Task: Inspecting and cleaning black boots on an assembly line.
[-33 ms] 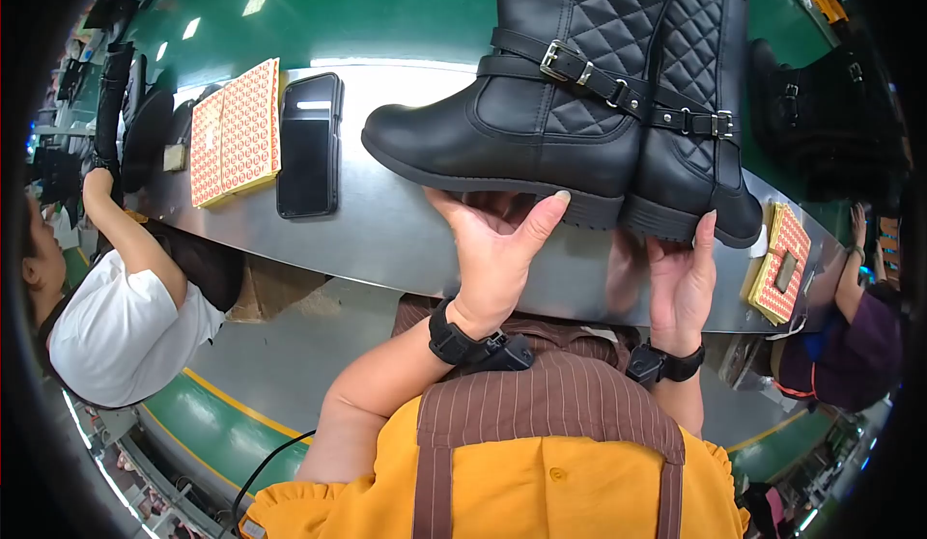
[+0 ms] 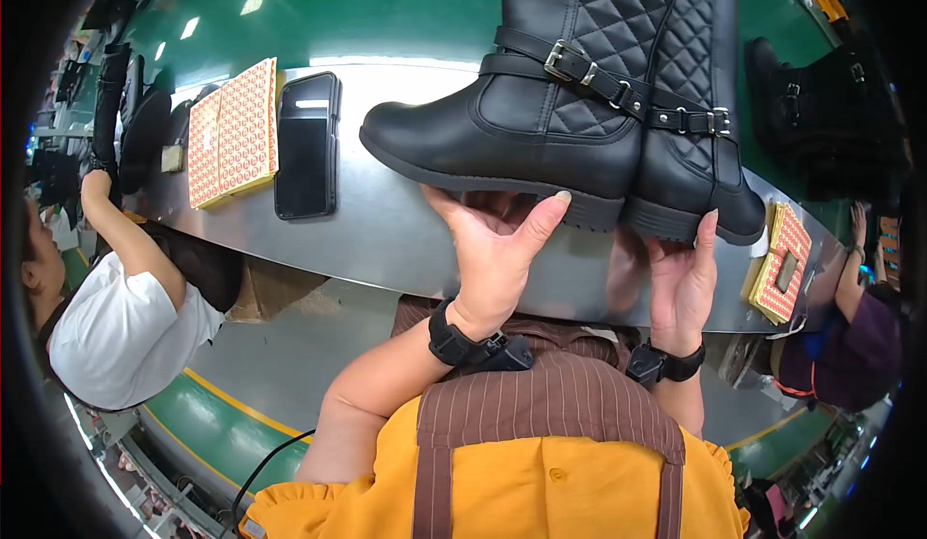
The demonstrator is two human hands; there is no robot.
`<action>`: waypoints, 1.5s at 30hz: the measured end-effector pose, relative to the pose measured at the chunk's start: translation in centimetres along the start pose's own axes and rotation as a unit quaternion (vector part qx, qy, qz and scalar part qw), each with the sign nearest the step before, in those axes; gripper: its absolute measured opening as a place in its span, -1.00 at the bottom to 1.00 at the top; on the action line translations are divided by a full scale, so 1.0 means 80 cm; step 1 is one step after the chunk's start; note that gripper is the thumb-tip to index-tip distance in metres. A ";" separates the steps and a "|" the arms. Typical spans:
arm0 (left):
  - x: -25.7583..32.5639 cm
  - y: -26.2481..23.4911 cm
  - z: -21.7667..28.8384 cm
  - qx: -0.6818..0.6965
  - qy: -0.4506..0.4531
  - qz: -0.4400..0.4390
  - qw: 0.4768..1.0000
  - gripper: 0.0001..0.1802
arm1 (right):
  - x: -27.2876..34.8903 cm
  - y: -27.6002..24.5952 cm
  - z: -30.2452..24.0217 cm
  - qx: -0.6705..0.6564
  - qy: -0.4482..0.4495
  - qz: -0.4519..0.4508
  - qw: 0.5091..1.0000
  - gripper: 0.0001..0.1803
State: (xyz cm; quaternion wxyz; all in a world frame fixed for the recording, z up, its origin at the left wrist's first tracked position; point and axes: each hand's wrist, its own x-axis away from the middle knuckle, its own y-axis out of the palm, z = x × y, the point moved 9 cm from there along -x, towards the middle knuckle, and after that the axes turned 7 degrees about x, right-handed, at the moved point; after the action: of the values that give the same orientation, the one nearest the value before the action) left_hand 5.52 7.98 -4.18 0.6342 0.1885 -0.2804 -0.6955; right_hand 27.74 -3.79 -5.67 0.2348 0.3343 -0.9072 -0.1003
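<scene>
A pair of black boots with quilted shafts, buckled straps and low heels stands upright before me, sides together. The left boot [image 2: 521,133] points its toe to the left. The right boot [image 2: 690,167] is partly hidden behind it, its toe end lower right. Beneath the left boot's sole, my left hand [image 2: 491,254] grips with the thumb up against the sole edge near the heel and the fingers under it, partly hidden. My right hand [image 2: 681,273] holds the right boot from below, thumb on the sole edge, fingers partly covered by the heel.
On the metal-edged table [image 2: 386,240] lie a black phone [image 2: 307,148] and a stack of printed label sheets [image 2: 234,135] to the left. Another label stack [image 2: 784,264] lies right. More black boots [image 2: 821,104] stand far right. Co-workers [image 2: 135,326] sit at both sides.
The upper part of the right boot's shaft has shifted very slightly to the left. Both hands stay in place on the boots.
</scene>
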 end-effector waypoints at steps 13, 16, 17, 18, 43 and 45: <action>-0.018 -0.016 0.002 -0.032 -0.046 -0.003 0.998 0.30 | -0.009 0.002 -0.007 0.120 -0.013 0.034 0.992 -0.30; -0.017 -0.019 0.000 -0.023 -0.054 -0.020 0.998 0.28 | -0.010 0.000 -0.006 0.114 -0.017 0.026 0.993 -0.33; -0.016 -0.020 -0.001 -0.018 -0.054 -0.023 0.998 0.27 | -0.011 -0.001 -0.006 0.110 -0.017 0.025 0.993 -0.33; -0.016 -0.023 0.000 -0.023 -0.053 -0.021 0.998 0.26 | -0.011 -0.003 -0.005 0.107 -0.016 0.024 0.994 -0.34; -0.011 -0.040 0.001 -0.094 -0.012 -0.037 0.995 -0.01 | -0.012 -0.002 -0.006 0.033 -0.022 -0.011 0.999 -0.19; -0.009 -0.043 0.001 -0.089 -0.020 -0.035 0.995 -0.01 | -0.011 -0.004 -0.005 0.032 -0.030 -0.019 0.999 -0.20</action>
State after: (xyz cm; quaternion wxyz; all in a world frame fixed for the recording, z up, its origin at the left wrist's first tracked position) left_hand 2.90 8.82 -6.31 0.6182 0.1266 -0.2230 -0.7430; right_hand 28.70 -3.49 -5.73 0.1945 0.3558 -0.9101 -0.0859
